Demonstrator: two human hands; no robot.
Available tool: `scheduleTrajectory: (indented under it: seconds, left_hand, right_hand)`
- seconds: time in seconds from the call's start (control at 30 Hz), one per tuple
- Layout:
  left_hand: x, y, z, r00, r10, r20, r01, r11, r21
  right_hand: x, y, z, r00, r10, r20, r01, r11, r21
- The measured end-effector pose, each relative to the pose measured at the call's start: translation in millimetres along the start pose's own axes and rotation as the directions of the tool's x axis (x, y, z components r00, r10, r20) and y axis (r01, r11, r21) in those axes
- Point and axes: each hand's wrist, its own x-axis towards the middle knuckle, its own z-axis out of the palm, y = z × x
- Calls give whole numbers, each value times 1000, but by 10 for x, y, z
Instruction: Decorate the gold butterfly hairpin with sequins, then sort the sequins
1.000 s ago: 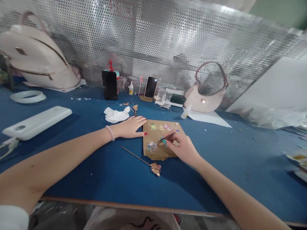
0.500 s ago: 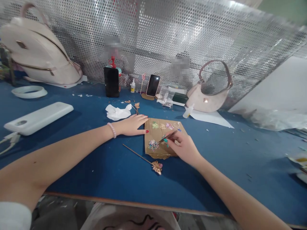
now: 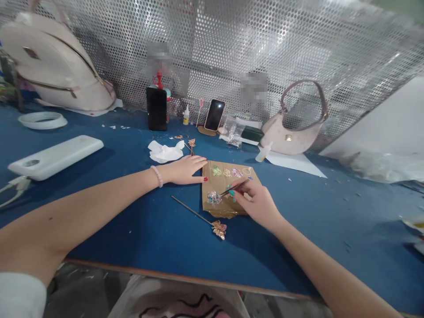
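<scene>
Tweezers (image 3: pixel 226 192) slanted out of the right hand (image 3: pixel 260 201), pinched between its thumb and fingers, their long axis running leftward and slightly toward the body to a heap of mixed beads (image 3: pixel 214 198). That was the relation I watched from my end: the heap lay to the left of the grip, on a piece of cardboard (image 3: pixel 208 176), with the tips at its right edge. I could not tell whether they touched it or held a bead. The right hand was the nearer of the two; the left hand (image 3: pixel 187 170) rested palm down at the cardboard's left edge, thumb spread from the fingers and holding nothing, and that thumb crowded the heap from its far side. Beyond the grip, green beads (image 3: pixel 216 170), cream beads (image 3: pixel 227 172) and pink beads (image 3: pixel 236 172) sat in a row. My right fingers hid part of the cardboard beneath. On the bench (image 3: pixel 149 247), toward the body from the grip, lay a rod with a gold ornament (image 3: pixel 219 229), its plain end pointing away to the left. Beyond the left hand was a crumpled white tissue (image 3: pixel 165 151).
</scene>
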Motion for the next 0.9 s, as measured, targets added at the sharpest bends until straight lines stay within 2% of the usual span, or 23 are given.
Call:
scheduleTrajectory:
  seconds: [0.63, 0.9]
  left_hand:
    - [19, -37, 40, 1000, 6, -12, -7, 1000, -20]
    - [4, -6, -5, 1000, 0, -3, 0, 1000, -17]
  right_hand:
    - [-16, -21, 38, 999, 52, -16, -51, 998, 46]
    - [15, 67, 18, 996, 80, -31, -74, 982, 171]
